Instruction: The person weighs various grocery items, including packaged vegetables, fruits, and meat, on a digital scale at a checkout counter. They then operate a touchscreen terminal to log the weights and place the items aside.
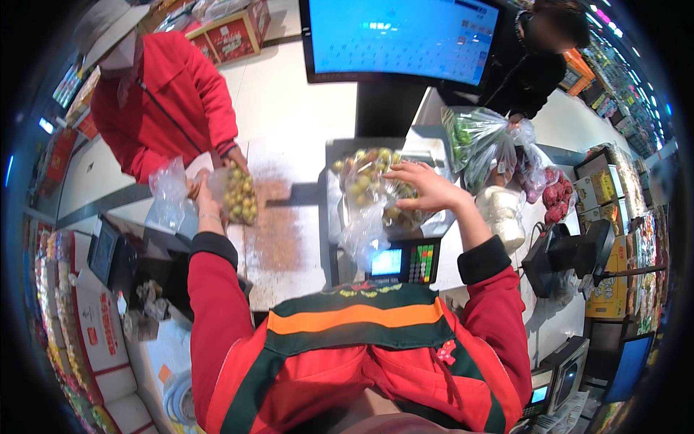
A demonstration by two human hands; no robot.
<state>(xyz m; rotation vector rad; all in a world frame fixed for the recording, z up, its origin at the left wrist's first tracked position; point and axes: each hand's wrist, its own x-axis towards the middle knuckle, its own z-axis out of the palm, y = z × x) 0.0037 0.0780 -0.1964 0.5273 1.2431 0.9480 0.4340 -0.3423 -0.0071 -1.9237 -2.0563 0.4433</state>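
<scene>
My left hand (pixel 206 198) grips the clear plastic bag of small round yellow-green fruit (pixel 241 198) by its gathered end, over the left side of the counter. Another person in a red jacket also has a hand on this bag. My right hand (pixel 428 187) is spread over a second clear bag of similar fruit (pixel 360 184). That bag rests on the weighing scale (pixel 333 217), its loose plastic end hanging towards me. I cannot tell whether my right fingertips touch the plastic. The scale's lit display and keypad (pixel 423 263) face me.
A large monitor (pixel 401 38) stands behind the scale. To the right are a bag of green vegetables (pixel 469 138), a bagged white item (pixel 501 217), red-netted goods (pixel 557 195) and a black device on a stand (pixel 569 252). A person in black stands beyond. Left is another screen (pixel 103 252).
</scene>
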